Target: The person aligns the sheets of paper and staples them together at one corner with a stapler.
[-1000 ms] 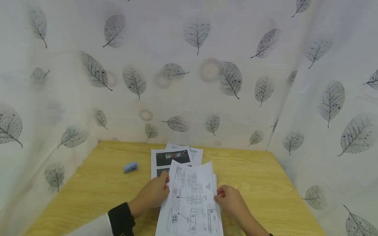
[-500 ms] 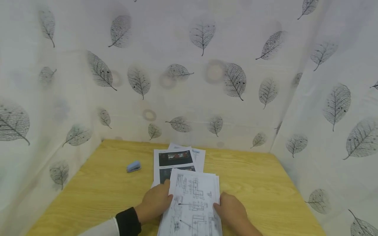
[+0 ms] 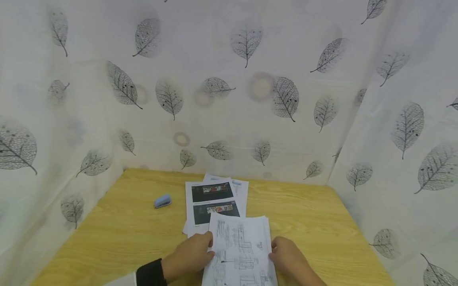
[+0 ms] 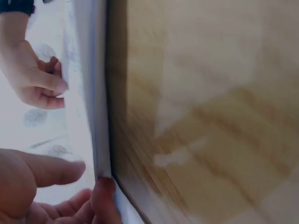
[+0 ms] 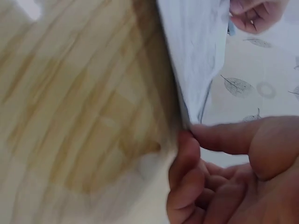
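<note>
A stack of white paper sheets (image 3: 237,250), printed with line drawings, stands on edge between both hands at the front of the table, its printed face toward me. My left hand (image 3: 191,254) holds its left edge; in the left wrist view, the index fingertip (image 4: 103,186) lies at the stack's lower edge, with the thumb (image 4: 70,172) in front. At the right edge, my right hand (image 3: 288,256) pinches the sheets. The right wrist view shows thumb and curled index finger meeting at the paper's corner (image 5: 192,116). The stack's bottom part runs out of the head view.
Behind the stack lie more printed pages (image 3: 191,194) with dark pictures, overlapping one another. A light blue stapler (image 3: 162,201) sits to their left on the wood-grain table (image 3: 315,222). A leaf-patterned curtain (image 3: 229,107) encloses the back and sides.
The held stack has come down and nearer, uncovering more of the pages behind. Its uneven sheets now stand closer together at the top. Both hands have stayed at its sides, moving lower.
</note>
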The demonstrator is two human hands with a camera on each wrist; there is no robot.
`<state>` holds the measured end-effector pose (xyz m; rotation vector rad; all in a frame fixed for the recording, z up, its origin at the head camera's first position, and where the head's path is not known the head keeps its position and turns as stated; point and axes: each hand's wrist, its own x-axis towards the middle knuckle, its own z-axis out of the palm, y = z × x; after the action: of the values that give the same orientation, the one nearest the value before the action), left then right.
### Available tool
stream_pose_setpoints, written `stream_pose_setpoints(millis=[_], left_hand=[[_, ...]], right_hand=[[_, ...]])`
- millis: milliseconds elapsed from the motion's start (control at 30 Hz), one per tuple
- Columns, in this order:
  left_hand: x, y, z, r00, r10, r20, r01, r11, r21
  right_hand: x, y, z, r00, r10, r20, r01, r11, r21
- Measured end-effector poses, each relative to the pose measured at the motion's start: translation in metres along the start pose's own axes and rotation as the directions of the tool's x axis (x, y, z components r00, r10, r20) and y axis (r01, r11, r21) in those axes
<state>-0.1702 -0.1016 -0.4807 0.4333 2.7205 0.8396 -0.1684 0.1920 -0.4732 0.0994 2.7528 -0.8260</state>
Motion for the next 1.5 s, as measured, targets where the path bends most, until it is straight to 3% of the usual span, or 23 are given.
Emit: stream_pose_setpoints(millis=[67,167,300,433,500,633,833,967,1067,1200,1367,1500], left_hand=[[-0.007,0.003,-0.001,0.999,0.004,0.037,-0.003,0.999,-0.041],[-0.010,0.002,-0.007,0.998,-0.026,0.060,0.029,0.999,-0.046],[0.009,-0.014,-0.026,0.993,-0.085,-0.079,0.093,0.990,0.104],[0.038,-0.037,-0.050,0.956,-0.175,-0.234,0.218,0.961,0.172],[0.051,-0.046,-0.060,0.941,-0.225,-0.252,0.265,0.955,0.137],[0.069,-0.061,-0.070,0.931,-0.271,-0.242,0.286,0.958,0.028],[0.084,-0.066,-0.066,0.922,-0.298,-0.248,0.288,0.955,-0.077],[0.089,-0.068,-0.065,0.913,-0.303,-0.272,0.286,0.953,-0.102],[0.091,-0.068,-0.065,0.903,-0.282,-0.325,0.264,0.959,-0.101],[0.094,-0.066,-0.067,0.872,-0.241,-0.426,0.202,0.970,-0.135],[0.099,-0.065,-0.069,0.842,-0.259,-0.472,0.155,0.956,-0.248],[0.107,-0.064,-0.073,0.787,-0.247,-0.565,0.082,0.950,-0.301]], right_hand=[[-0.004,0.001,-0.004,1.000,0.008,0.028,-0.007,1.000,-0.025],[-0.002,-0.004,-0.011,0.999,-0.032,-0.019,0.029,0.987,-0.159],[0.018,-0.025,-0.025,0.982,-0.153,-0.114,0.112,0.946,-0.305],[0.055,-0.050,-0.028,0.955,-0.285,-0.081,0.261,0.938,-0.227],[0.075,-0.061,-0.024,0.946,-0.322,-0.033,0.314,0.938,-0.149],[0.115,-0.081,-0.008,0.938,-0.345,0.005,0.345,0.937,-0.046],[0.155,-0.093,0.018,0.968,-0.246,-0.047,0.244,0.969,-0.037],[0.164,-0.101,0.029,0.983,-0.165,-0.079,0.165,0.986,-0.008],[0.166,-0.106,0.031,0.982,-0.143,-0.121,0.148,0.988,0.032],[0.167,-0.111,0.030,0.972,-0.137,-0.189,0.153,0.986,0.073],[0.168,-0.115,0.030,0.949,-0.141,-0.281,0.180,0.977,0.116],[0.166,-0.116,0.024,0.912,-0.159,-0.379,0.253,0.944,0.213]])
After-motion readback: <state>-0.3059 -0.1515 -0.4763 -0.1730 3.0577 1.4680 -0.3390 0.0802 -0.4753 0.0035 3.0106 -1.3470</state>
